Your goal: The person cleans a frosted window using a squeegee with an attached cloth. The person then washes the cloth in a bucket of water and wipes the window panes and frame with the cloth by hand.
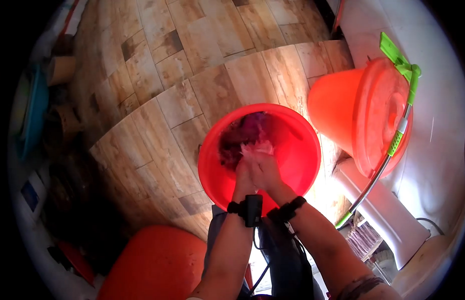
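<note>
A red plastic tub (pixel 298 167) stands in front of my legs on the wood-patterned floor. Inside it, toward the far left, lies a dark, purplish soft heap (pixel 242 132); its kind is unclear. My left hand (pixel 244 172) and my right hand (pixel 266 170) are pressed together over the tub, side by side. A pale, crumpled, cloth-like piece (pixel 260 148) sticks out past their fingertips, and the two hands close around it. Most of that piece is hidden by the hands. Black straps with small devices and cables are on both wrists.
To the right stands a lidded orange-red bucket (pixel 337 100), with a green-headed long-handled tool (pixel 392 145) leaning across it. A white panel (pixel 385 215) and a purplish mop head (pixel 363 240) are below. A step edge crosses the floor. An orange-red plastic object (pixel 152 265) is at lower left.
</note>
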